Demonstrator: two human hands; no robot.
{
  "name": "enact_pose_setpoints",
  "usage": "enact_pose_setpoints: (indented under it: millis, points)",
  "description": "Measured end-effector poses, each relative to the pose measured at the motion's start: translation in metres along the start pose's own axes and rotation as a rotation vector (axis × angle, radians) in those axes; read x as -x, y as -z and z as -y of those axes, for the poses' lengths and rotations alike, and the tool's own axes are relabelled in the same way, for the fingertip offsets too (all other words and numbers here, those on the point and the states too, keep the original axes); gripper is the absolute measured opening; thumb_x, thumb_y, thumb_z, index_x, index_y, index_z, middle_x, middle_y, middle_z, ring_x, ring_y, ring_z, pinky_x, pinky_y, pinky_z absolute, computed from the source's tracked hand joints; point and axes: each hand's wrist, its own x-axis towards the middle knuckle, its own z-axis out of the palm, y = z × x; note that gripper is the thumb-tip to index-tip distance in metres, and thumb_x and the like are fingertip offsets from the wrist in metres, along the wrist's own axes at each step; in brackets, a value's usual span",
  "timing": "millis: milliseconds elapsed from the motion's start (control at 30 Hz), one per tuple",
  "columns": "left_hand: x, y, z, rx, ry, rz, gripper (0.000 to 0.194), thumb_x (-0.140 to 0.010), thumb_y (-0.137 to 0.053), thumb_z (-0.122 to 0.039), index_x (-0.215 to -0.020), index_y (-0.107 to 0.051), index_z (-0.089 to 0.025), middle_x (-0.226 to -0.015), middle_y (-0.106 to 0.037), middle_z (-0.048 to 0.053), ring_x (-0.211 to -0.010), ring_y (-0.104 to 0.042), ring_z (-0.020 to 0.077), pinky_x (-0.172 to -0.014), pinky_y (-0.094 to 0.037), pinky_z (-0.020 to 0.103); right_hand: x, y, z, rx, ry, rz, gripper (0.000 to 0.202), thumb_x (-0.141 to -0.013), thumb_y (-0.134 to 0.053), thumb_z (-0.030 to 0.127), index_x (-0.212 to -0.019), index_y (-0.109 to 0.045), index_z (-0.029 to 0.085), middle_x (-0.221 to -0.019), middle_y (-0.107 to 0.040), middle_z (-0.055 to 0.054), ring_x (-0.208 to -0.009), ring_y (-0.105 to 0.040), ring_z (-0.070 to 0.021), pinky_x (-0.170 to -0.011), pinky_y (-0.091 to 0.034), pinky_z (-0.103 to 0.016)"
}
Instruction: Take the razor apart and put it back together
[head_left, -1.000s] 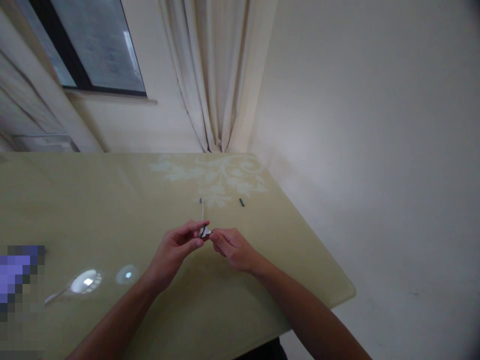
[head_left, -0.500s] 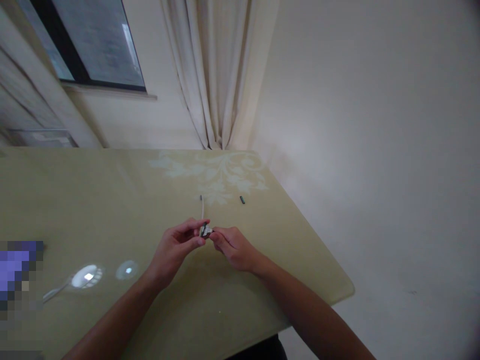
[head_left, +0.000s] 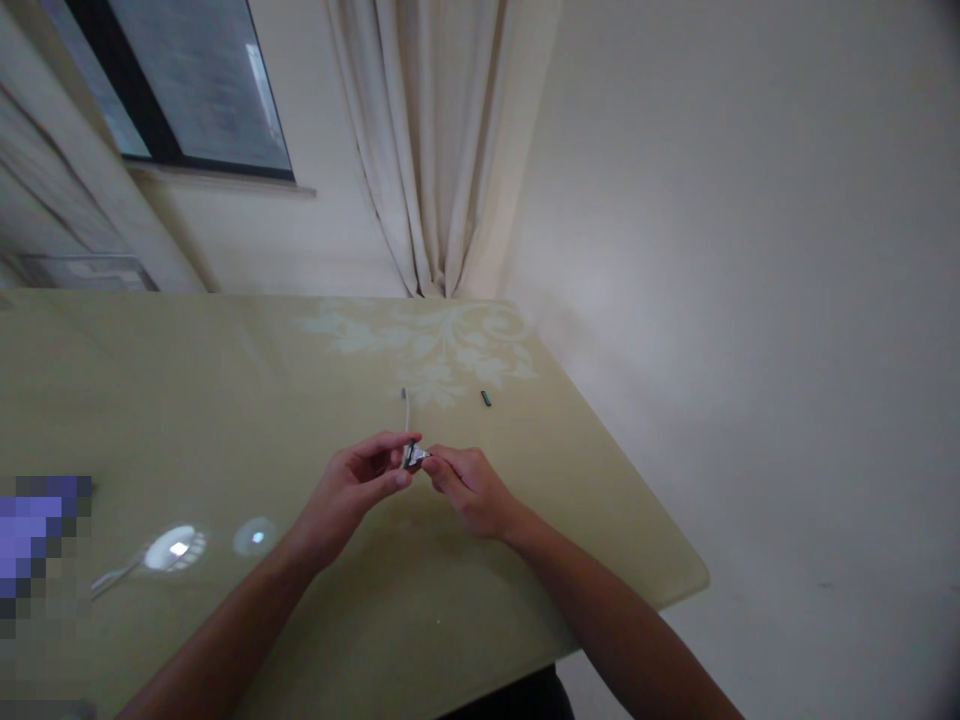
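Observation:
My left hand [head_left: 352,490] pinches a small black-and-silver piece [head_left: 414,456] between thumb and fingertips, its dark edge lying along them. My right hand [head_left: 469,490] is closed on the narrow right end of the same piece, thumb on top. Both hands are just above the table, nearly touching each other. The piece is too small for me to tell its kind, and fingers cover part of it. Just behind the left fingertips a thin white stick or cord [head_left: 407,412] with a grey tip shows; its near end is hidden.
A small dark bar [head_left: 486,398] lies on the glossy yellowish table [head_left: 187,400], beyond my right hand. To the left are a blurred-out purple patch [head_left: 34,520] and a white cord [head_left: 116,578]. Round light reflections mark the tabletop. Curtains [head_left: 427,150] and a wall stand behind.
Both hands keep hold of the piece and have barely moved. Its silver part shows a little more clearly now. The view has shifted slightly.

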Motion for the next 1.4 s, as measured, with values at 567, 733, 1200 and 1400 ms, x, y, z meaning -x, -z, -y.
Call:
enact_pose_setpoints:
  millis: [567, 733, 1200, 1400]
  points:
    - [-0.005, 0.001, 0.002, -0.012, -0.035, 0.021, 0.045, -0.072, -0.093, -0.035, -0.115, -0.081, -0.027, -0.089, -0.065, 0.001, -0.085, -0.06, 0.0141, -0.08, -0.051, 0.023, -0.001, 0.0, 0.0, -0.005, -0.002, -0.043, 0.036, -0.106, -0.052, 0.048, -0.101, -0.071, 0.018, -0.068, -0.052, 0.003, -0.063, -0.046, -0.0122, -0.063, -0.036, -0.024]
    - [-0.005, 0.004, 0.002, -0.027, -0.039, 0.038, 0.048, -0.073, -0.092, -0.035, -0.119, -0.08, -0.027, -0.091, -0.066, 0.002, -0.085, -0.061, 0.0145, -0.079, -0.051, 0.024, -0.002, 0.001, -0.002, 0.017, 0.004, -0.048, 0.037, -0.107, -0.051, 0.048, -0.1, -0.072, 0.018, -0.066, -0.053, 0.003, -0.063, -0.049, -0.0127, -0.063, -0.037, -0.024]
    - [-0.005, -0.007, 0.003, -0.09, -0.091, -0.015, 0.041, -0.07, -0.092, -0.033, -0.109, -0.081, -0.023, -0.079, -0.062, -0.002, -0.075, -0.059, 0.0129, -0.072, -0.05, 0.024, -0.002, 0.001, -0.011, 0.109, 0.066, -0.051, 0.031, -0.108, -0.051, 0.041, -0.098, -0.069, 0.019, -0.067, -0.055, 0.003, -0.062, -0.051, -0.0121, -0.065, -0.038, -0.024]
    - [-0.003, -0.005, -0.002, -0.07, -0.069, 0.039, 0.051, -0.072, -0.092, -0.034, -0.12, -0.078, -0.024, -0.083, -0.063, 0.0, -0.079, -0.059, 0.0143, -0.074, -0.051, 0.025, -0.004, 0.003, -0.008, 0.126, 0.098, -0.05, 0.03, -0.107, -0.052, 0.04, -0.098, -0.07, 0.018, -0.072, -0.059, 0.002, -0.065, -0.053, -0.0124, -0.068, -0.04, -0.024]
